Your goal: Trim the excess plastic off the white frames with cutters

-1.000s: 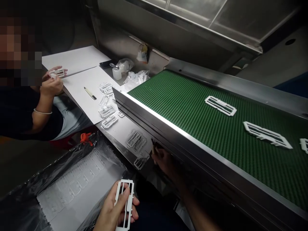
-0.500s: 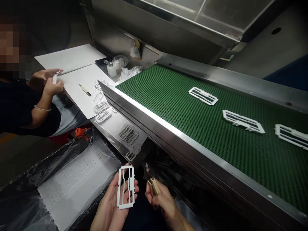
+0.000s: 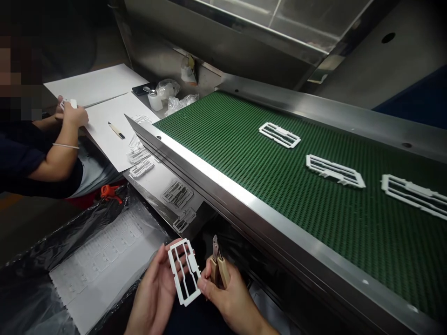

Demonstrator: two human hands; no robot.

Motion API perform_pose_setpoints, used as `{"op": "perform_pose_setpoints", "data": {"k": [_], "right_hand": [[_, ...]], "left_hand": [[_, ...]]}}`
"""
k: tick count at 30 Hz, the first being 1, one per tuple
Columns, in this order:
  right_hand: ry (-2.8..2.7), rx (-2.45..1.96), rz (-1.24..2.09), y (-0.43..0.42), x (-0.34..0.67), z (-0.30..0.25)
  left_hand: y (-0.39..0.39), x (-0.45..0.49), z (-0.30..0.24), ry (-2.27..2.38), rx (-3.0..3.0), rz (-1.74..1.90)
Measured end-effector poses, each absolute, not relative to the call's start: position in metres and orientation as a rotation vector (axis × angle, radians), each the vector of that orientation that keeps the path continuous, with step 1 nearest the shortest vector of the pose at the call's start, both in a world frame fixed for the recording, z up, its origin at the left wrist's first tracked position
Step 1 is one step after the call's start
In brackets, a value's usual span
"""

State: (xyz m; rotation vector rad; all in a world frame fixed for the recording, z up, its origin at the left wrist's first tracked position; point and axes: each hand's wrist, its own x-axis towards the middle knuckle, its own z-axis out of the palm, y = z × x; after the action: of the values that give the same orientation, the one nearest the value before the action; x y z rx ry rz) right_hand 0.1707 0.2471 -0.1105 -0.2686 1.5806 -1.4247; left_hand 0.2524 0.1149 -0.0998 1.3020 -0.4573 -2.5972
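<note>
Frame point(image 3: 192, 262) leans on open left hand point(image 3: 159, 284) beside the belt point(image 3: 226, 135); right hand point(image 3: 228, 297) grips cutters point(image 3: 223, 271), thumb point(image 3: 205, 285) apparently steadying the frame's edge.

At 7 o'clock, the bare left hand point(image 3: 157, 284) is partly hidden by 1 white slotted plastic frame point(image 3: 193, 263); at 3 o'clock, another such frame point(image 3: 417, 188) is cropped.

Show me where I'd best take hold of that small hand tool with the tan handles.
Probably by the tan handles of the tool, coming from the near side, below its metal end, as the right hand does. The metal tips point up and away from the person, while the handles point back and spread apart, leaving fingers something to squeeze.
</note>
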Motion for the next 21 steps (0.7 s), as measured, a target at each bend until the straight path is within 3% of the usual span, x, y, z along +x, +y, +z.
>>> {"op": "perform_pose_setpoints", "data": {"k": [6,13,21], "right_hand": [[1.624,-0.363,-1.308,0.255,0.167,-0.106],[1.626,-0.465,-1.201,0.259,0.165,-0.099],[1.642,-0.496,-1.101,0.257,0.165,-0.092]], "left_hand": [[0.077,0.261,-0.109,-1.575,1.410,-2.478],[0.048,0.260,-0.096,-1.978,1.237,-2.657],[0.040,0.261,-0.092,-2.079,1.250,-2.647]]}}
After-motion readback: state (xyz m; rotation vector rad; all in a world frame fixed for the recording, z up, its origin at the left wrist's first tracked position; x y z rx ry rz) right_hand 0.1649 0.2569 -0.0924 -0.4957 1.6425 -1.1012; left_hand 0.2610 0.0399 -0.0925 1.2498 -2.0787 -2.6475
